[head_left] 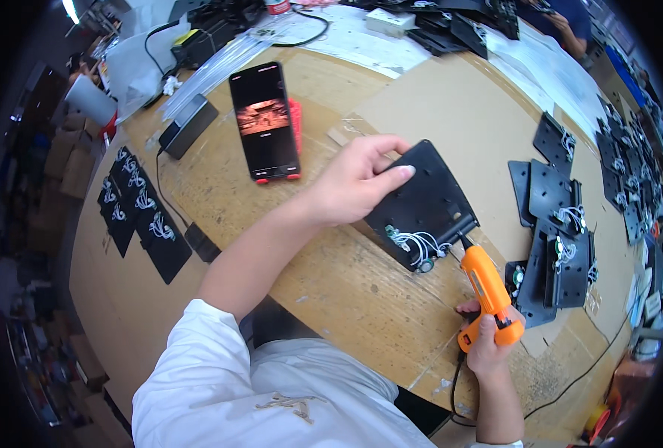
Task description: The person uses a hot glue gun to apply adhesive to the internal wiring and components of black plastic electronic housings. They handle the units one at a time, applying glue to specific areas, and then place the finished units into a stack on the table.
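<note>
My left hand (361, 179) grips a black plastic panel (428, 190) by its upper left edge, thumb on top, holding it tilted over the table. White wires (421, 243) and a small green circuit board (399, 237) sit along the panel's lower edge, with a small round part hanging from the wires. My right hand (488, 347) is wrapped round the handle of an orange hot glue gun (487, 280). The gun's dark nozzle (464, 240) meets or nearly meets the panel's lower right corner; whether they touch I cannot tell.
A phone (264, 123) stands on a red holder at the table's back. Several wired black panels (555, 201) lie on cardboard at right, more panels (143, 205) at left. A dark box (188, 125) with a cable stands back left. Across the table, a person (567, 30) is partly visible.
</note>
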`<act>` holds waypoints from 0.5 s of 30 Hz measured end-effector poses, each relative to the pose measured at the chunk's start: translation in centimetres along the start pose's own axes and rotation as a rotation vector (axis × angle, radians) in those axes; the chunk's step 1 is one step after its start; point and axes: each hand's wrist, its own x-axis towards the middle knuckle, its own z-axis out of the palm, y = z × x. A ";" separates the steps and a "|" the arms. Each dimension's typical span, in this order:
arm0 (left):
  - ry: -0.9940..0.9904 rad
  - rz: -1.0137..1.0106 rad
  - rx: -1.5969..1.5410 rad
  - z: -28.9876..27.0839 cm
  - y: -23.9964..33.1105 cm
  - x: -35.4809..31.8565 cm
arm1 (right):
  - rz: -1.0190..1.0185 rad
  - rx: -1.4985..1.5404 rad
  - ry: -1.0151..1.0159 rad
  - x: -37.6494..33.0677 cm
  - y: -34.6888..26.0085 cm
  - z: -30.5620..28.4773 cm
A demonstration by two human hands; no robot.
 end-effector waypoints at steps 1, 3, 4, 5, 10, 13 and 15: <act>-0.006 0.026 0.027 0.1 0.1 -0.1 | 0.010 -0.030 -0.015 0.0 -0.4 -0.2; -0.009 0.088 0.093 0.1 0.1 -0.3 | 0.028 -0.090 -0.044 0.1 -1.0 -0.3; -0.007 0.123 0.133 0.2 0.2 -0.5 | -0.016 -0.083 -0.010 0.0 -0.7 -0.1; -0.006 0.158 0.172 0.4 0.3 -0.8 | -0.018 -0.080 -0.005 0.0 -0.5 -0.3; 0.057 0.288 0.349 1.2 1.4 -2.2 | -0.016 -0.019 0.040 -0.5 0.1 -0.7; 0.118 0.402 0.423 1.6 3.2 -3.6 | 0.078 0.001 0.154 -0.7 2.1 -1.2; 0.281 0.495 0.330 0.9 5.3 -5.9 | 0.130 0.071 0.205 -0.5 2.3 -1.4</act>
